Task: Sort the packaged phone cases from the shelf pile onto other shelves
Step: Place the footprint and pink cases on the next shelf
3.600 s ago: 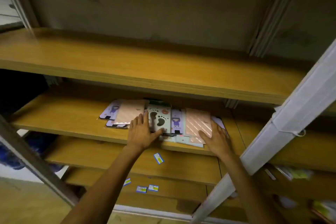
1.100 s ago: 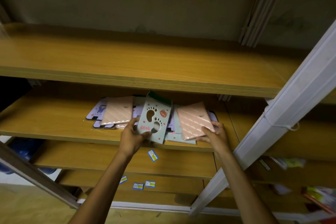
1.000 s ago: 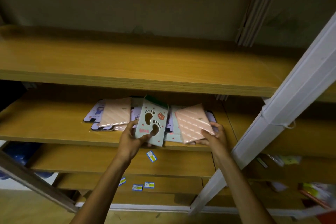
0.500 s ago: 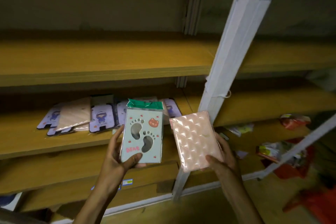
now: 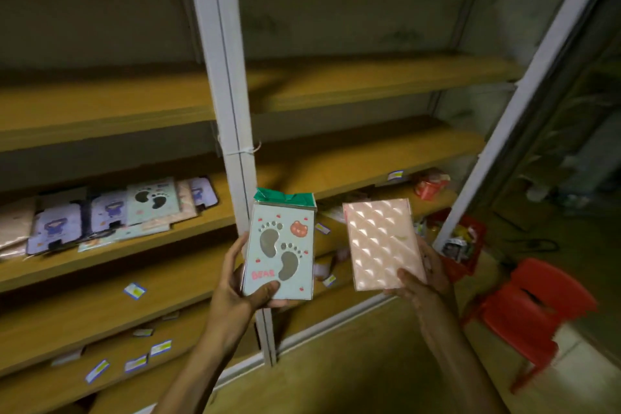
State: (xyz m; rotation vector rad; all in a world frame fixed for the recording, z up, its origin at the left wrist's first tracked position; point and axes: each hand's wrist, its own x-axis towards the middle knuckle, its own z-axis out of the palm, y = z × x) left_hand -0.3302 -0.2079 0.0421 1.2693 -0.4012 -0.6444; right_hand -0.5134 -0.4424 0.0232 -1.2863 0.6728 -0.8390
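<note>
My left hand [image 5: 235, 292] holds a pale green packaged phone case with footprints and a green top flap [image 5: 280, 249], upright in front of the white shelf post. My right hand [image 5: 425, 276] holds a pink quilted packaged case [image 5: 383, 245] beside it, also upright. Both cases are off the shelf, in the air. The remaining pile of packaged cases [image 5: 100, 215] lies on the wooden shelf [image 5: 117, 249] at the left: purple, pink and one footprint design.
A white upright post [image 5: 232, 111] divides the shelving. Wooden shelves [image 5: 369, 81] to the right hold a few red packets [image 5: 430, 183]. A red plastic stool [image 5: 527, 306] and a red basket [image 5: 467, 245] stand on the floor at right. Small price labels dot the lower shelf edges.
Both hands lifted a case each off the pile and drew them back. My view swung right, so the pile now sits at the left and the right-hand shelves show.
</note>
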